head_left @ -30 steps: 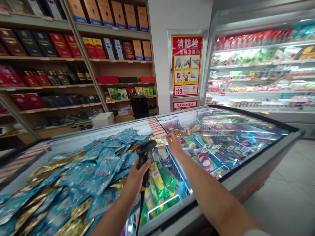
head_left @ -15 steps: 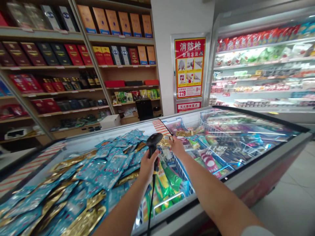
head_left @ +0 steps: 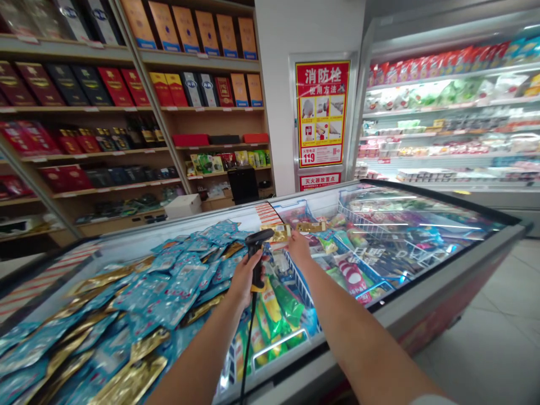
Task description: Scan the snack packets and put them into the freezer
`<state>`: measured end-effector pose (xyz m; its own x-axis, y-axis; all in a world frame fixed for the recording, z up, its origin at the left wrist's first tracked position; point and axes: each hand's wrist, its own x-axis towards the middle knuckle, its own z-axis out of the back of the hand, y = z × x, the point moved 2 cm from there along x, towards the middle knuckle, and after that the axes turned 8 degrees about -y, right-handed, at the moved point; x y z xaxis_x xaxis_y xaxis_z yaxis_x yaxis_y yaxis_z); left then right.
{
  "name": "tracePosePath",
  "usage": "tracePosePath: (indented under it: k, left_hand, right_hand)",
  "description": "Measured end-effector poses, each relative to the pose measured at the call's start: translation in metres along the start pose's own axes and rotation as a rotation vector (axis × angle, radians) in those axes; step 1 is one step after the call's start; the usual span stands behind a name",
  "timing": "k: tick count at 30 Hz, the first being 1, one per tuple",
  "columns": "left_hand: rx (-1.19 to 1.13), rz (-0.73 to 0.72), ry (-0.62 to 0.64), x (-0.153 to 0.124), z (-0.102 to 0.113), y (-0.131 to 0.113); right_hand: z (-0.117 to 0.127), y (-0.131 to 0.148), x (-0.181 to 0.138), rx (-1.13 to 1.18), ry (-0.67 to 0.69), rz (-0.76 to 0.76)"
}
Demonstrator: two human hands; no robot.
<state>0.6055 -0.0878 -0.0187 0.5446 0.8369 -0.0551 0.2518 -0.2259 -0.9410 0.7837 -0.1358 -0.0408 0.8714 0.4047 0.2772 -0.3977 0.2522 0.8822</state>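
My left hand (head_left: 243,277) grips the handle of a black barcode scanner (head_left: 257,247) whose cable hangs down toward me. The scanner's head points at a small gold packet (head_left: 278,233), which my right hand (head_left: 298,247) pinches by its right edge. Both hands are held over an open chest freezer (head_left: 439,284), above the blue wire divider (head_left: 300,281) between its bins. Blue and gold packets (head_left: 139,298) are heaped in the left bin. Green and yellow ice pops (head_left: 276,309) lie just below the scanner.
Wooden shelves (head_left: 126,107) of boxed goods line the back left wall. A red fire-hydrant notice (head_left: 322,112) hangs on the white pillar. A lit chilled cabinet (head_left: 447,112) fills the right side. Tiled floor (head_left: 493,343) lies to the freezer's right.
My left hand has raised the scanner and carried it forward, nearer the gold packet. The packet in my right hand has barely moved. The view has shifted a little.
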Motion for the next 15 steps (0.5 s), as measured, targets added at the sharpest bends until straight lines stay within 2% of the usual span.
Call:
tracePosePath:
  k: [3,6,15]
  left_hand:
    - [-0.026,-0.010,-0.036,0.005,-0.002,0.003]
    - [-0.021,-0.027,-0.069,0.008,-0.002,0.005]
    - [0.007,-0.002,-0.028,0.006,-0.001,0.002]
  right_hand:
    - [-0.001,0.010,-0.006,-0.290,-0.035,0.104]
    - [-0.003,0.015,-0.010,-0.373,0.007,0.115]
    - [-0.001,0.009,-0.003,-0.115,0.038,0.149]
